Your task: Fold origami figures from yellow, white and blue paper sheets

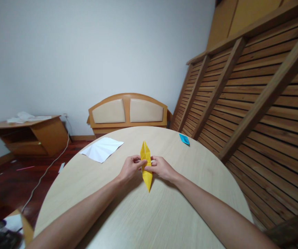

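A long, narrow piece of folded yellow paper (pixel 147 179), pointed at both ends, is held over the middle of the round table (pixel 128 221). My left hand (pixel 130 168) pinches its left edge, with the thumb on top and the fingers curled behind. From the other side my right hand (pixel 162 168) grips the right edge in the same way, thumb laid across the paper. A crease or slit runs down the paper's far half. The fingertips beneath the paper are partly hidden.
A creased white paper sheet (pixel 102 149) lies at the table's far left. Near the far right edge sits a small folded blue paper (pixel 184 139). A slatted wooden frame (pixel 231 93) leans close along the right, and a headboard (pixel 128 125) stands behind the table.
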A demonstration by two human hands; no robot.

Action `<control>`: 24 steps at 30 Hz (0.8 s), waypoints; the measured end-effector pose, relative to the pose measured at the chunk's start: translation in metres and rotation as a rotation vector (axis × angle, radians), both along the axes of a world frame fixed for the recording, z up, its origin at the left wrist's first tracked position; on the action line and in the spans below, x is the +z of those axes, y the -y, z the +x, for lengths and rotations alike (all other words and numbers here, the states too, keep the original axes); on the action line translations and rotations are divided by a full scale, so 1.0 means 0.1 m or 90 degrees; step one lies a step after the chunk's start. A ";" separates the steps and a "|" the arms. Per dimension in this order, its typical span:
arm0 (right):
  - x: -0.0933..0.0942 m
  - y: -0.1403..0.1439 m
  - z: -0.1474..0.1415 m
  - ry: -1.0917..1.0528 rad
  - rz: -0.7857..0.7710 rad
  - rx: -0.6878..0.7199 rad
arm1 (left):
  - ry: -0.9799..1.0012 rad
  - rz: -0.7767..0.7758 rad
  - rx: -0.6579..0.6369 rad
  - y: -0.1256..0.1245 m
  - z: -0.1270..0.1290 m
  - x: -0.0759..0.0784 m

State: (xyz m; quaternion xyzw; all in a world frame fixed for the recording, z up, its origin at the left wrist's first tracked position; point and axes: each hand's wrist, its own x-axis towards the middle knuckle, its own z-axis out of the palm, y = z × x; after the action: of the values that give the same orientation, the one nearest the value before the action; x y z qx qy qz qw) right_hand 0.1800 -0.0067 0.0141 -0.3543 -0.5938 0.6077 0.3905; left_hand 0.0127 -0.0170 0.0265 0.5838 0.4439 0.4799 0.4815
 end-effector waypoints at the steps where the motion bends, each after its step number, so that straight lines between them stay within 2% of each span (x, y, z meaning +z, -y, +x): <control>1: 0.00 0.01 -0.01 0.001 -0.006 0.002 | 0.001 -0.002 0.008 0.00 0.00 0.00; 10: -0.01 0.02 0.00 0.008 -0.045 0.018 | 0.001 -0.006 0.066 -0.03 -0.04 0.00; 17: 0.02 0.05 0.09 0.056 -0.074 0.051 | 0.067 0.009 0.087 -0.10 -0.07 -0.04; 21: 0.06 0.07 0.13 0.084 -0.067 0.094 | 0.090 -0.004 0.088 -0.10 -0.07 -0.04; 24: 0.07 0.06 0.09 0.061 -0.069 0.065 | 0.100 -0.010 0.068 -0.06 -0.05 -0.03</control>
State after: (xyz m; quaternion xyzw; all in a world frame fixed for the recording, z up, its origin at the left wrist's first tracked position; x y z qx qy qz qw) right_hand 0.1894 -0.0129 0.0213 -0.3731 -0.5952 0.6406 0.3101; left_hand 0.0076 -0.0106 0.0240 0.5161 0.4389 0.5456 0.4933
